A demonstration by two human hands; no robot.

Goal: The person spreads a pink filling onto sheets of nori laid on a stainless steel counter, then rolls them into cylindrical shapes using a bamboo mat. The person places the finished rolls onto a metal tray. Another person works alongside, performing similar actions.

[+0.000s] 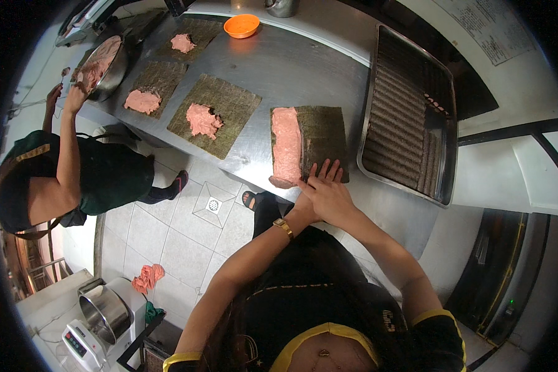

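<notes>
A dark green seaweed sheet [324, 133] lies on the steel table in front of me. Pink meat paste [286, 142] is spread in a band along its left side. At the sheet's near edge my right hand [330, 191] rests with its fingers stretched out, flat on the bare seaweed. My left hand [305, 209], with a gold watch at its wrist, sits at the near edge by the paste's end. The right hand overlaps it, so its fingers are mostly hidden.
More seaweed sheets [237, 105] with paste lumps lie to the left. An orange bowl [241, 26] stands at the back. On the right is a metal tray [369, 149] of dark rolls. A co-worker [99, 167] on the left reaches into a steel bowl [116, 77] of paste.
</notes>
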